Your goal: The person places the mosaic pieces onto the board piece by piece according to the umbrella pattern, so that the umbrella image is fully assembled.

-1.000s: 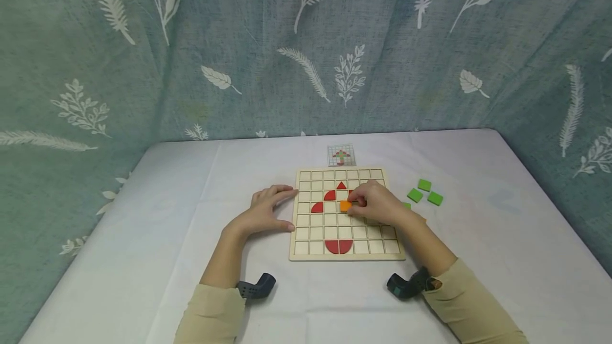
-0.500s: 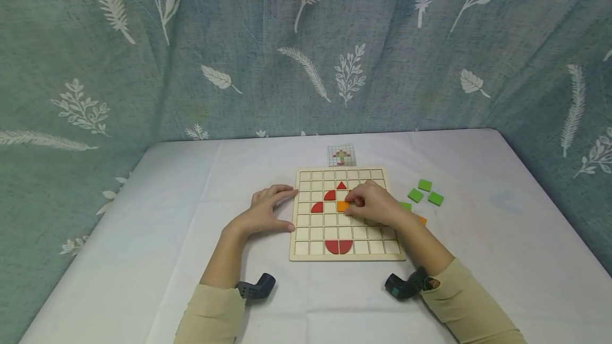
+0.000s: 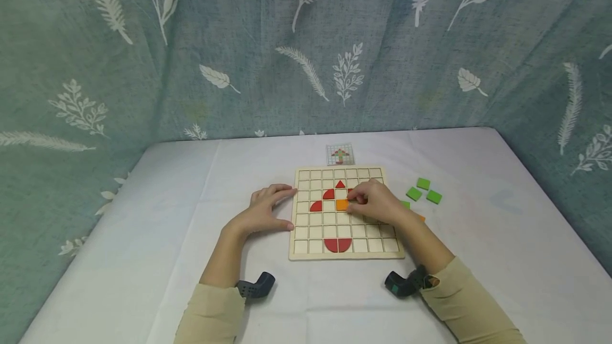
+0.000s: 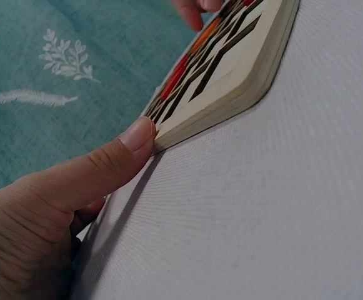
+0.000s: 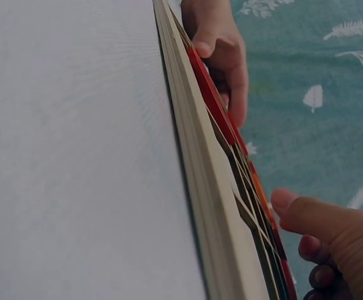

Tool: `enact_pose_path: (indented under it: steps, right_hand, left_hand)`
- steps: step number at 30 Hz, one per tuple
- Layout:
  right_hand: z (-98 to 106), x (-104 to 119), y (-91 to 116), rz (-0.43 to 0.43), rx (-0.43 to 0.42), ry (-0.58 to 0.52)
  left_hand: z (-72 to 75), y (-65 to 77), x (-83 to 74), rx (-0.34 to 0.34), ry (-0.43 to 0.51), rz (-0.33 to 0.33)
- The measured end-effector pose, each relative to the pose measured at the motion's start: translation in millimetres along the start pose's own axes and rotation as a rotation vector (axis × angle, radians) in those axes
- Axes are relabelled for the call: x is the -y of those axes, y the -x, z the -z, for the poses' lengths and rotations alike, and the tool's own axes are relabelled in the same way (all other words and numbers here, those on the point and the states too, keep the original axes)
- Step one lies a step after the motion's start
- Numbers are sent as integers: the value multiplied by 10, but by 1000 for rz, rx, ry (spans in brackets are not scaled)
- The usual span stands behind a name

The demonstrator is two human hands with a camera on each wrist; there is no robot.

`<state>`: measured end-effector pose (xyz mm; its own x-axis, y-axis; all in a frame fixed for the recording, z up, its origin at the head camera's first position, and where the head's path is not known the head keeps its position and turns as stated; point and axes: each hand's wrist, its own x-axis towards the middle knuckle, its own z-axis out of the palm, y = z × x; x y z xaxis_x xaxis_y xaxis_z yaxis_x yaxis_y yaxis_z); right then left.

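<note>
Flat orange square tile [image 3: 341,205] lies on pale wooden grid board [image 3: 315,233] | right hand [image 3: 377,203] at tile's right edge, pinching or merely touching unclear | left hand [image 3: 260,214] spread against board's left rim | tile likely light, stiff; best held by opposite edges

Pale-wood board [image 3: 316,232], square grid. Orange tile [image 3: 341,205] near centre; red triangle [image 3: 340,185] at 12 o'clock, red quarter-rounds [image 3: 331,246] at 6. Green tiles [image 3: 423,183] around 2. Card [image 3: 340,154] beyond 12: grid, red-green figure. Curtain [image 3: 258,15] blue-green, white leaf print.
</note>
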<state>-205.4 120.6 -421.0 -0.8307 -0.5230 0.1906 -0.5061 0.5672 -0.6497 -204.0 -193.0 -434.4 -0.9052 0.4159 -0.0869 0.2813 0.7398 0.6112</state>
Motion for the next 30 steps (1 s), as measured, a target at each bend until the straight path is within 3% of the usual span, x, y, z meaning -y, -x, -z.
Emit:
enact_pose_path:
  steps: [9,30]
  right_hand:
    - [48,-39,111,-119,-13,22]
    - [269,-197,453,-225,-51,2]
  left_hand:
    - [-1,5,20,9,16,13]
    - [14,3,2,3,8,-20]
